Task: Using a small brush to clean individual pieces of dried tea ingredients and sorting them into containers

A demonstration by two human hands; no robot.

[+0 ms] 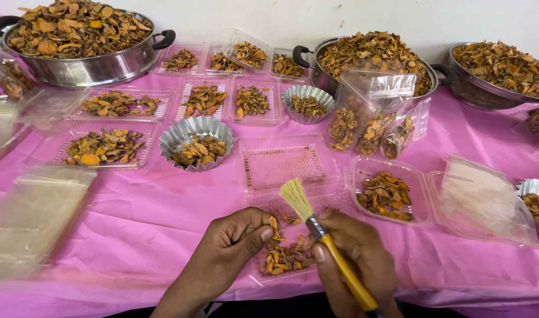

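Note:
My right hand (358, 253) grips a small brush (319, 231) with a yellow handle, its pale bristles pointing up and left. My left hand (237, 241) pinches a dried orange-brown slice (274, 227) between thumb and fingers, just left of the brush ferrule. Under both hands lies a clear plastic tray (259, 278) holding several dried slices (284, 259). An empty clear tray (284, 166) sits just beyond it.
A pink cloth (151, 224) covers the table. Metal pans (84, 65) heaped with dried slices stand at the back. Filled clear trays, fluted foil cups (197, 141) and small filled bags (372, 132) crowd the middle. Stacks of clear bags (28, 218) lie at left and right.

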